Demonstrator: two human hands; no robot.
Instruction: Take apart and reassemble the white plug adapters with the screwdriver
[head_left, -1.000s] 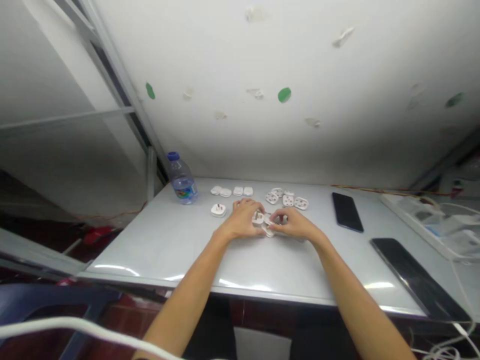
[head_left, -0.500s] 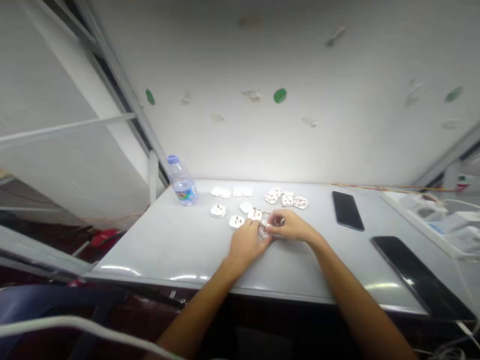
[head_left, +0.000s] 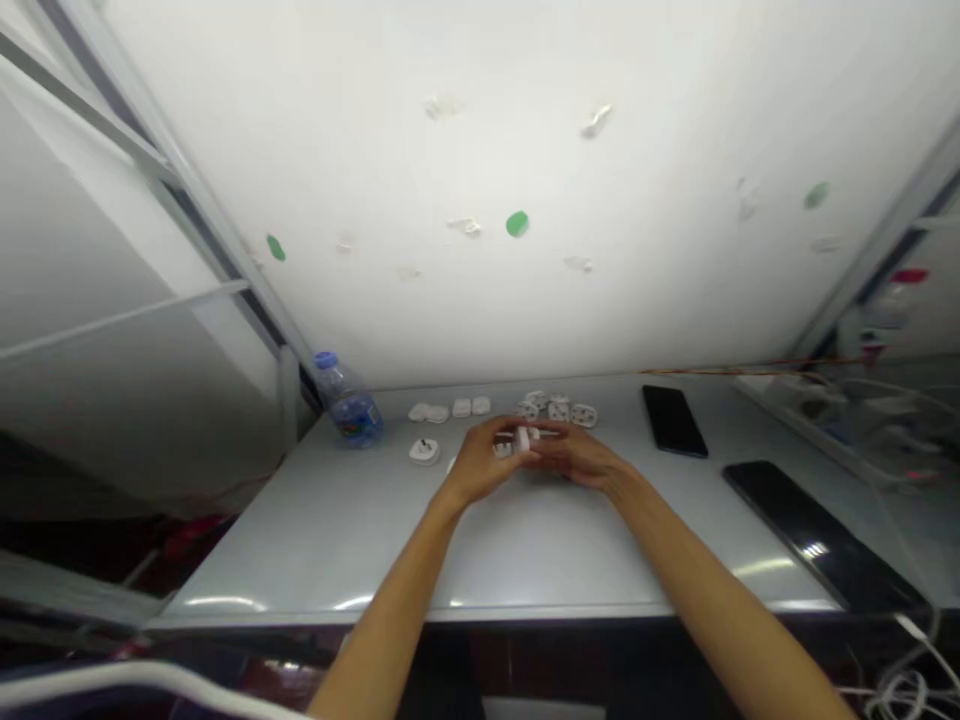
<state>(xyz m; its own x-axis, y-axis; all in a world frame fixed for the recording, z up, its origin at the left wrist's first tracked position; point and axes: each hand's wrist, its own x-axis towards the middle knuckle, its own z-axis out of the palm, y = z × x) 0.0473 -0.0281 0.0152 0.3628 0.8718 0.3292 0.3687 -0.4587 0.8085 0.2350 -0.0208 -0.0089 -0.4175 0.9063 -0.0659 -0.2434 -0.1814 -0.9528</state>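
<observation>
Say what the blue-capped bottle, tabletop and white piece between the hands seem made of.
Bottle: probably clear plastic, glossy; it is see-through. Tabletop: glossy grey, perhaps laminate or coated metal; bright reflections streak it. White piece: likely moulded plastic, smooth-looking; plain, even white, though partly hidden.

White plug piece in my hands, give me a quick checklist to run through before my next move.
1. White plug piece gripped by the left hand: ok, it sits between thumb and fingers.
2. Right hand gripping it too: cannot tell, its fingers are close but partly hidden.
3. Bottle capped and apart from both hands: ok.
4. Pins-up plug apart from the left hand: ok.
5. Phone apart from the right hand: ok.
6. Larger black device well inside the front edge of the table: not ok, its near end reaches that edge.
</observation>
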